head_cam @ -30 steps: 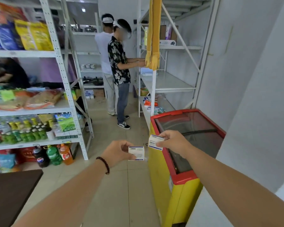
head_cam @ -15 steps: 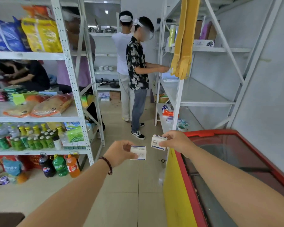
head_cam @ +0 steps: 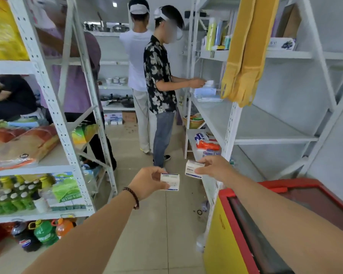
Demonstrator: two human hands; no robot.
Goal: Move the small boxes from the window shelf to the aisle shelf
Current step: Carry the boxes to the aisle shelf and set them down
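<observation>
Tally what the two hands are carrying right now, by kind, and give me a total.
Small white boxes: 2, one in the left hand (left box) and one in the right hand (right box)
Anything else held: 0
Total: 2

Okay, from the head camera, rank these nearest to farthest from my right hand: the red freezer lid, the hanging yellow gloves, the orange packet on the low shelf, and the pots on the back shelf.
From the right hand:
1. Orange packet, on the low shelf just beyond the hand.
2. Red freezer lid, below and to the right; close to the packet's distance, so hard to call.
3. Yellow gloves, hanging above on the shelf post.
4. Pots, high on the back shelf.
</observation>
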